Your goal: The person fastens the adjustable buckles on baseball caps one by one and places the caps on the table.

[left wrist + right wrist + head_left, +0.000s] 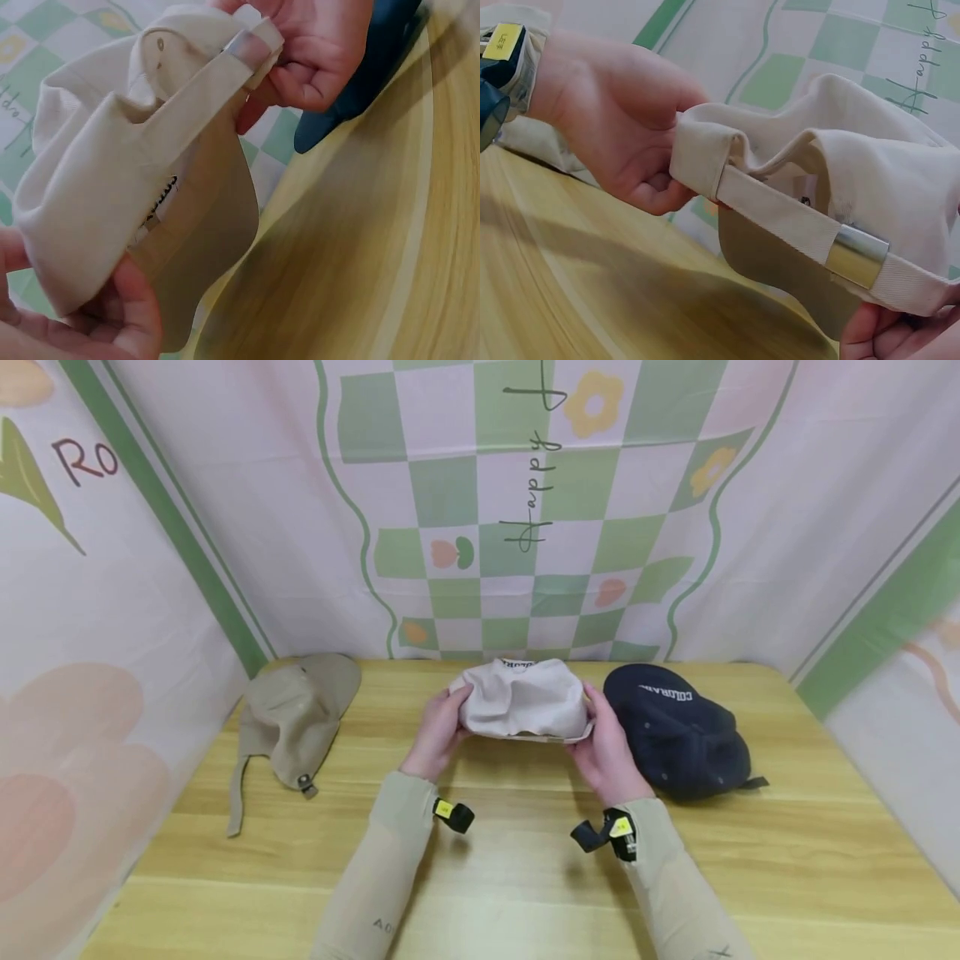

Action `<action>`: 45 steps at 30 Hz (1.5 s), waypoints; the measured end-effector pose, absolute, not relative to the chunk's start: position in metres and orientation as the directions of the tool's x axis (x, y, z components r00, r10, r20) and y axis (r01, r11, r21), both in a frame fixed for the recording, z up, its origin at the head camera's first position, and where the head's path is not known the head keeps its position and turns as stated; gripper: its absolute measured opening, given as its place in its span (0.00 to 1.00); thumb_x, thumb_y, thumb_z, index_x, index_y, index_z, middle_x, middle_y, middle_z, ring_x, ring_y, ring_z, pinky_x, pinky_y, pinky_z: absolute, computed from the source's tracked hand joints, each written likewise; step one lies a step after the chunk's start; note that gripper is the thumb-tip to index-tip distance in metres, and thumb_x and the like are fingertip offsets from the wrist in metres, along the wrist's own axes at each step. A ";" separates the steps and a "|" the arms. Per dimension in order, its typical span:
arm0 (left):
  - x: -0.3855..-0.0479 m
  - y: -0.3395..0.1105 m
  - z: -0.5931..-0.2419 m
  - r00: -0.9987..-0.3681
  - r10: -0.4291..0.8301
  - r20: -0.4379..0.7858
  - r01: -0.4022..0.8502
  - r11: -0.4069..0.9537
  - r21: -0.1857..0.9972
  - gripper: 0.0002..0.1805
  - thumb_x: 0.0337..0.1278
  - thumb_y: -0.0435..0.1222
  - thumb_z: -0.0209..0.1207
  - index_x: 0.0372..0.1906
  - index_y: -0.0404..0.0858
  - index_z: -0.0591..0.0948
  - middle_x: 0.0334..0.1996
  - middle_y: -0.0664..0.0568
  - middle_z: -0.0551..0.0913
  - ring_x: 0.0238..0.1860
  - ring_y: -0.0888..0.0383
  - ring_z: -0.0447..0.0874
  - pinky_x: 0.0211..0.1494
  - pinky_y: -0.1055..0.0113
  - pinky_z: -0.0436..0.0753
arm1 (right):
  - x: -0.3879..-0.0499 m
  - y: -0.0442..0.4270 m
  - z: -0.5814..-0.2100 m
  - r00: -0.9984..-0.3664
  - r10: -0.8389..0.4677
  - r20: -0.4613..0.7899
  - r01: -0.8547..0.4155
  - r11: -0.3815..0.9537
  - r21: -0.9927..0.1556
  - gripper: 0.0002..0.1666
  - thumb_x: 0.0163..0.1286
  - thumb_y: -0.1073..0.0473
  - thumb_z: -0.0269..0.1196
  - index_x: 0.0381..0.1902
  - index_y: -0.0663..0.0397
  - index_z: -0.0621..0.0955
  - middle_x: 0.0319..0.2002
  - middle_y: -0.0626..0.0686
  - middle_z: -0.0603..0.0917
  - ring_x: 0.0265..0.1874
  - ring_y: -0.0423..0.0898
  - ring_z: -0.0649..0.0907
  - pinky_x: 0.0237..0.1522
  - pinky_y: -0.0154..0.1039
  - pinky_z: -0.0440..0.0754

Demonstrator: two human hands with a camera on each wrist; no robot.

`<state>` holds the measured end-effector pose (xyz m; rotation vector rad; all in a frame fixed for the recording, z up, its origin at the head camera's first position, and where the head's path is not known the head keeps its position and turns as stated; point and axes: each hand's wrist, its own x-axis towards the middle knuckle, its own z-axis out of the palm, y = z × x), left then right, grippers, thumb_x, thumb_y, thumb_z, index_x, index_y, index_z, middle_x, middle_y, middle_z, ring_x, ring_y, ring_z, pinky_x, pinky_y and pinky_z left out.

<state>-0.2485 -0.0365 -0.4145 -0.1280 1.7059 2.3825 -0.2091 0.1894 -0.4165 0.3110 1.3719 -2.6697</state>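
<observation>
Cream cloth baseball cap (525,700): left hand (437,733) and right hand (609,743) grip it. Apparent holding step; next likely needs even grip.

Soft light on a wood-grain tabletop (525,877)

Behind it hangs a back cloth (504,493) printed with green-and-white checks (442,493), yellow flowers (577,410) and sideways "Happy" lettering (534,489). A left cloth (112,610) and a right cloth (892,702), both pale with green bands (167,510), flank the tabletop.

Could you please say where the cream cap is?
In the head view, the cream cap is near centre, held between the left hand and the right hand.
</observation>
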 end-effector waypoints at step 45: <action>-0.240 -0.032 -0.438 -0.982 0.185 -0.046 0.050 0.483 0.874 0.19 0.74 0.38 0.56 0.63 0.36 0.81 0.36 0.47 0.83 0.33 0.55 0.77 0.36 0.65 0.78 | -0.205 0.215 -0.418 -0.956 0.207 -0.208 0.178 -0.154 -0.972 0.34 0.78 0.69 0.43 0.80 0.65 0.53 0.77 0.61 0.58 0.71 0.48 0.62 0.71 0.38 0.61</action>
